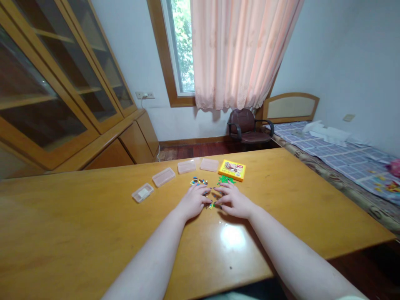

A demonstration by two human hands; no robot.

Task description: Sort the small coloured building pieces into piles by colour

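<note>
My left hand (194, 201) rests low over the wooden table, its fingers spread toward a scatter of tiny coloured pieces (211, 206). Facing it from the other side, my right hand (233, 201) has its fingers apart too, the tips close to the same pieces. Just beyond my left fingers lies a small mixed pile of blue, white, yellow and dark pieces (195, 179). A heap of green pieces (225, 179) sits beyond my right hand, partly hidden by its fingers. The pieces look like small toy building bricks. Neither hand visibly grips anything.
Past the piles, several clear plastic boxes (164, 177) stand in an arc, the leftmost box (143, 193) holding something white. A yellow printed box (231, 170) lies at their right. The table (93, 233) reaches to a bed (331, 146) on the right; an armchair (248, 127) stands behind.
</note>
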